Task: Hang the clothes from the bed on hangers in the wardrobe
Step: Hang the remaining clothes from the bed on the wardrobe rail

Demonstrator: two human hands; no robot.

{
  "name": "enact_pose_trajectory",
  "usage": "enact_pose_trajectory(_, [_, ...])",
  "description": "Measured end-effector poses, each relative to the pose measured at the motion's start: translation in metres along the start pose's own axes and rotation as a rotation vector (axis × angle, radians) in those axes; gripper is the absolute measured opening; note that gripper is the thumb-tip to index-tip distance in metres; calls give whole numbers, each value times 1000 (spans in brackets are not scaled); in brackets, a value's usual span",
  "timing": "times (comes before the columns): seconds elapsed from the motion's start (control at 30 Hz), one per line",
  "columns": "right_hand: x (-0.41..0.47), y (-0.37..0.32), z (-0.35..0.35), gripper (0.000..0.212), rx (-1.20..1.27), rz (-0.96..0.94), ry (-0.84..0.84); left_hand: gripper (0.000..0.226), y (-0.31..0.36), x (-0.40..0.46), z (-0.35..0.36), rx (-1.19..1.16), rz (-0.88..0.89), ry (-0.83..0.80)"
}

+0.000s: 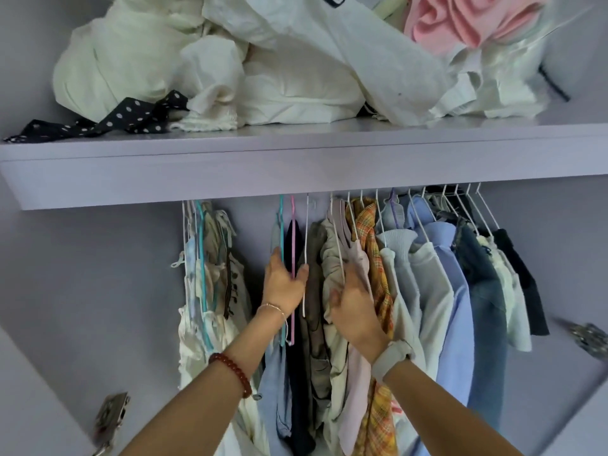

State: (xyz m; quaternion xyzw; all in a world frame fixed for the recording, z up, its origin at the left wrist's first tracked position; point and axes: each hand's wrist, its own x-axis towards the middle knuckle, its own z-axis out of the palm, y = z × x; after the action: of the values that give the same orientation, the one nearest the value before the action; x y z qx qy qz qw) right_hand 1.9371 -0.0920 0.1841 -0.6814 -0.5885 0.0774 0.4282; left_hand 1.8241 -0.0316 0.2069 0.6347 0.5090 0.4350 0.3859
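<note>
Lilac boards line the wardrobe point(82, 258), and both hands are in among the hung clothes point(427, 274) under the shelf point(296, 166). The left hand point(283, 284) has its fingers loosely round a pink hanger point(292, 245) and a white hanger point(306, 251); the right hand point(353, 311) presses into a beige garment point(332, 258), its fingers blurred, so I cannot tell whether that grip is closed on cloth or only pushing.

The bed is out of sight, and neither hand carries a fresh garment.

The hangers sit tight together, so I think pulling one free could drag a neighbour off the rail or slip a strap from its hanger. The heap point(263, 60) on the shelf looks loose and might slide if bumped.

No readable writing or label shows.
</note>
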Motion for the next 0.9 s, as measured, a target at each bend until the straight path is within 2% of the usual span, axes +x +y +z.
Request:
enact_pose_trajectory(0.07, [-3, 1, 3, 52, -23, 67, -95, 32, -14, 1, 7, -170, -122, -30])
enact_pose_trajectory(0.13, [-7, 5, 2, 50, -55, 107, -102, 14, -19, 1, 6, -278, -180, -17])
enact_pose_trajectory(0.23, [-7, 3, 0, 49, -96, 83, -102, 20, -22, -1, -2, -284, -160, 9])
enact_pose_trajectory(0.37, [-5, -12, 5, 51, -113, 2, -233, 23, -29, 1, -20, -163, -95, 106])
enact_pose_trajectory(0.5, [-2, -31, 22, 37, -83, -87, -283, 25, -31, -5, -39, -67, -35, 177])
enact_pose_trajectory(0.6, [-2, -36, 34, 37, -1, -70, -314, 24, -28, -9, -50, -11, -2, 141])
enact_pose_trajectory(0.73, [-8, -33, 26, 47, 125, 20, -393, 35, -23, -12, -43, 35, -48, 46])
enact_pose_trajectory(0.9, [-13, -20, 14, 46, 130, 6, -364, 28, -12, -8, -16, -7, -92, -67])
